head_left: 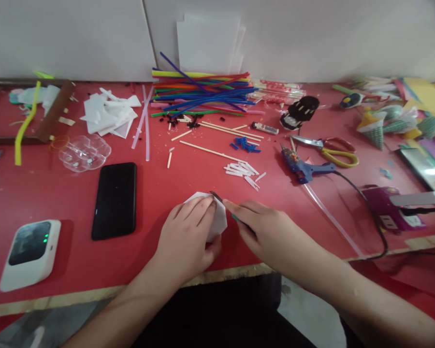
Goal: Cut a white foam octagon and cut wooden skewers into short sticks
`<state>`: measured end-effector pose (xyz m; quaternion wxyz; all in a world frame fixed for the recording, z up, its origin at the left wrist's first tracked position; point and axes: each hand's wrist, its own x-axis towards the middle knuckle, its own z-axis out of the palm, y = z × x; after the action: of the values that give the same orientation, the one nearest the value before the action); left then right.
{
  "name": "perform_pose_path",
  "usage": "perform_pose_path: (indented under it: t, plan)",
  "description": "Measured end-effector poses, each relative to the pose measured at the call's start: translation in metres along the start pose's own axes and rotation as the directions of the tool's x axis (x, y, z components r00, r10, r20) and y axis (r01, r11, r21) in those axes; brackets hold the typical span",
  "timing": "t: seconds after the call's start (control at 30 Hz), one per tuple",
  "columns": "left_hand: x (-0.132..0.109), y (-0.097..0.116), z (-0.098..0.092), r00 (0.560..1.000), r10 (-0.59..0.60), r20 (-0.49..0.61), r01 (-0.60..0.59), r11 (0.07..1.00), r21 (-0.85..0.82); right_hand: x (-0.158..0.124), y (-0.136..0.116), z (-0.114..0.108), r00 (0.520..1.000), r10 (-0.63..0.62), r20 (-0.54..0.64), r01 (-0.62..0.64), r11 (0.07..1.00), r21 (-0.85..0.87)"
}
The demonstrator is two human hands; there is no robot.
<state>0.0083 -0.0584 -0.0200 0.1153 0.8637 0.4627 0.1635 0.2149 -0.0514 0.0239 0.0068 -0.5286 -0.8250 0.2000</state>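
Note:
Near the front edge of the table, my left hand [190, 229] holds a folded or cut piece of white paper [219, 222], fingers pressed over its top and thumb at its near side. Part of the paper is hidden beneath that hand. My right hand [264, 224] is closed around a slim craft knife [215, 195] with a dark blade and a bit of green handle showing. Its blade touches or lies just over the paper's upper right edge. Beyond the hands lie short white sticks [241, 169] and small blue pieces [245, 144].
A black phone [114, 200] and a white device [31, 253] lie on the left. Pipe cleaners [203, 94] and paper scraps [110, 113] sit at the back. A glue gun [302, 166], scissors [329, 147] and a purple power socket [395, 208] with a cable occupy the right.

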Motion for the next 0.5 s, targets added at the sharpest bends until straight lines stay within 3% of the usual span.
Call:
perform_pose_path:
  t: [0.3, 0.5]
  plan:
    - [-0.0045, -0.0025, 0.0059, 0.998, 0.036, -0.057, -0.036, 0.999, 0.002, 0.0017, -0.0034, 0.0007, 0.992, -0.118, 0.035, 0.12, 0.989, -0.088]
    - [-0.0047, -0.0026, 0.0044, 0.998, 0.032, -0.045, -0.032, 0.999, -0.005, 0.0069, -0.0052, -0.0013, 0.993, -0.031, 0.118, 0.049, 0.988, -0.149]
